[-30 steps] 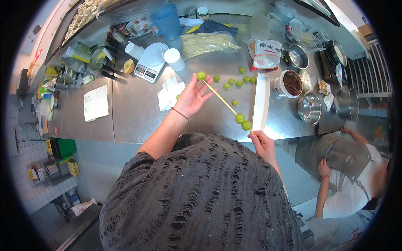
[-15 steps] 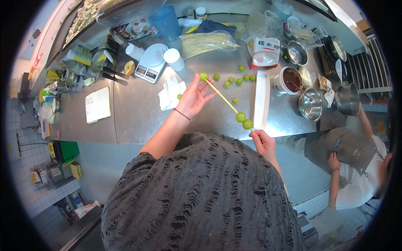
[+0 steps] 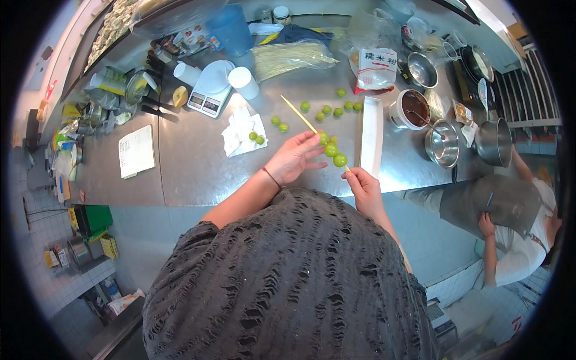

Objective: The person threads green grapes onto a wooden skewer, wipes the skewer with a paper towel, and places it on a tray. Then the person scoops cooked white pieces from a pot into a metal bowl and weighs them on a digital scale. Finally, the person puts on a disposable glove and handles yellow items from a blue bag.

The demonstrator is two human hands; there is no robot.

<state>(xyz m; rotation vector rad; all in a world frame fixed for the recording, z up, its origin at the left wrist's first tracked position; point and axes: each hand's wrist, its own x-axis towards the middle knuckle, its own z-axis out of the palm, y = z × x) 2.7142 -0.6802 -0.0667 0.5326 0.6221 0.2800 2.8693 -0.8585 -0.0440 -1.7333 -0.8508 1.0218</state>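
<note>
My right hand (image 3: 365,187) pinches the lower end of a wooden skewer (image 3: 298,114) just below the grapes on it. Two green grapes (image 3: 339,160) sit side by side near that end. A third grape (image 3: 323,138), further up the stick, is between the thumb and fingers of my left hand (image 3: 293,161). The skewer slants up to the left, its pointed tip bare. On the steel table (image 3: 198,162) beyond my hands lie several loose green grapes (image 3: 327,110). Two more grapes (image 3: 256,137) rest on a crumpled white tissue (image 3: 238,141).
A long white tray (image 3: 371,135) lies right of the grapes. Further right are a tub of dark paste (image 3: 413,109) and steel bowls (image 3: 443,144). A kitchen scale (image 3: 211,90), bagged skewers (image 3: 294,59) and a notebook (image 3: 137,151) lie around. A co-worker (image 3: 510,210) stands at right.
My left hand has slid the third grape down the skewer toward the other two, leaving the tip bare. More loose grapes show where that hand was.
</note>
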